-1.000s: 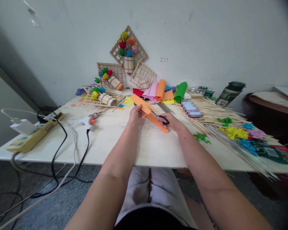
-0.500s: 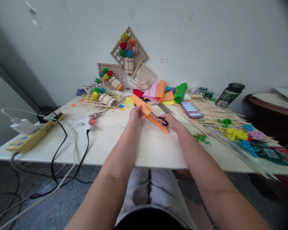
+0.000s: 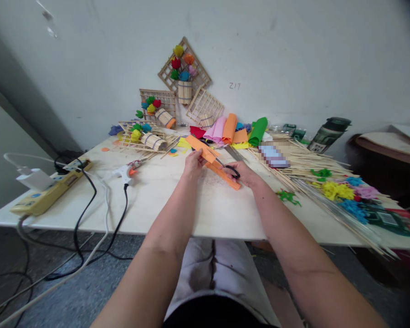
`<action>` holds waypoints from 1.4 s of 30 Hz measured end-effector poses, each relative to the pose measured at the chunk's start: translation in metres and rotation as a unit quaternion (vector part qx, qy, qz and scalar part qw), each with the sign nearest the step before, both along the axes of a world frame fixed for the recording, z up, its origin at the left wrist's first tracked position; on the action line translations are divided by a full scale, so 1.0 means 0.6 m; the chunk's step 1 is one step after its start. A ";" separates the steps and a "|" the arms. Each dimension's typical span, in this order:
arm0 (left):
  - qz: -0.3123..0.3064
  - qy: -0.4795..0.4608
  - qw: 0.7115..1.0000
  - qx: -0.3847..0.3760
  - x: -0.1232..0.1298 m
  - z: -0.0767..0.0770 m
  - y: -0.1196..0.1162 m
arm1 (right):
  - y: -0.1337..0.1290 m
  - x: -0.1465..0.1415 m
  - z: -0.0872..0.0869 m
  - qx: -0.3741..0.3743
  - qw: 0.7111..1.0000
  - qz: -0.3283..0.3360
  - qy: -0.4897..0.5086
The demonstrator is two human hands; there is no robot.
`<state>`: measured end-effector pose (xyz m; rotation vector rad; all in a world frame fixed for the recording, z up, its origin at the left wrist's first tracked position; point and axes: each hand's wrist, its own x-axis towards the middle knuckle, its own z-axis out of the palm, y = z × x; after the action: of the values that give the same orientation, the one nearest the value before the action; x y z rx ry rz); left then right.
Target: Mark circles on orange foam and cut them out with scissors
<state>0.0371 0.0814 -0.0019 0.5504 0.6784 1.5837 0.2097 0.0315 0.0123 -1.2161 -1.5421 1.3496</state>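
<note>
An orange strip (image 3: 198, 146), which looks like felt or crepe paper, is pinched in my left hand (image 3: 194, 163) over the middle of the table. My right hand (image 3: 241, 173) grips black-handled scissors (image 3: 233, 171), their blades reaching up and left along the orange material. A second orange length (image 3: 227, 177) slants down to the right beneath the scissors. Whether the blades are parted is hard to make out. Beyond my hands lie rolls of pink (image 3: 216, 130), orange (image 3: 229, 128) and green material (image 3: 258, 131).
A glue gun (image 3: 125, 174) and a yellow power strip (image 3: 51, 191) with trailing cords lie left. Thin wooden sticks (image 3: 304, 157), a phone (image 3: 274, 156), a dark bottle (image 3: 330, 134) and coloured scraps (image 3: 336, 190) are right. Stick lattices with flowers (image 3: 157, 105) stand at the back.
My hands, the orange strip and the scissors hold nearly the same place. The whole view has shifted very slightly.
</note>
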 end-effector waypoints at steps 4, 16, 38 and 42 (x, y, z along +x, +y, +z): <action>-0.004 0.007 1.000 0.000 0.001 0.003 -0.004 | 0.003 0.001 -0.002 -0.007 1.000 0.001 0.004; -0.027 0.006 1.000 0.014 0.006 0.001 -0.006 | 0.002 -0.001 0.000 -0.021 1.000 0.005 0.014; -0.032 -0.001 0.999 0.017 0.011 0.005 -0.010 | 0.015 0.002 -0.016 0.025 0.999 0.011 0.035; -0.031 0.000 0.999 0.016 0.011 0.004 -0.009 | 0.013 0.000 -0.014 0.024 0.999 0.008 0.039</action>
<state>0.0435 0.0758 0.0004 0.5899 0.6306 1.5379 0.2099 0.0395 0.0041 -1.1115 -1.5226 1.3475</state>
